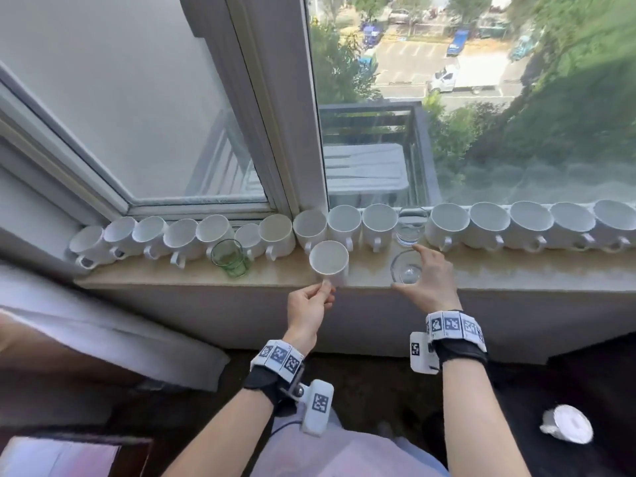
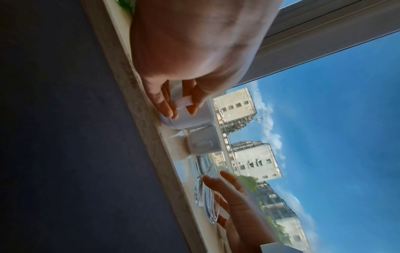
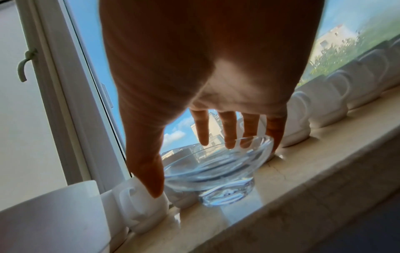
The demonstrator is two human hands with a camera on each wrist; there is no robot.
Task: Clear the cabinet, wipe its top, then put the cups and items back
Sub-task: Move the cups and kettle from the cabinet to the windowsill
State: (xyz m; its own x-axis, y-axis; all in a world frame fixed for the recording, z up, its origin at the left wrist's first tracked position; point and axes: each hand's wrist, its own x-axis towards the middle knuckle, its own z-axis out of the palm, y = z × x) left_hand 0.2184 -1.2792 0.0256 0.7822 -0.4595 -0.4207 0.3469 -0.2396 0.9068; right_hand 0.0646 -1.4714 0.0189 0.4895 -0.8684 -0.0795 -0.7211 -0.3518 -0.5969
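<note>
A white cup (image 1: 328, 261) (image 2: 188, 118) stands at the front of the stone windowsill (image 1: 499, 270), ahead of a long row of white cups (image 1: 344, 223). My left hand (image 1: 321, 290) (image 2: 181, 109) pinches its handle between thumb and fingers. To its right stands a clear glass (image 1: 407, 274) (image 3: 216, 179) near the sill's front edge. My right hand (image 1: 405, 266) (image 3: 192, 169) is spread over it, fingers straight: thumb on the near left side, fingers behind the rim. I cannot tell whether they press on it.
A second clear glass (image 1: 409, 228) sits in the cup row just behind. A green glass (image 1: 230, 258) stands left of the held cup. The window frame (image 1: 303, 132) rises right behind the row. A white roll (image 1: 566, 425) lies on the dark surface at lower right.
</note>
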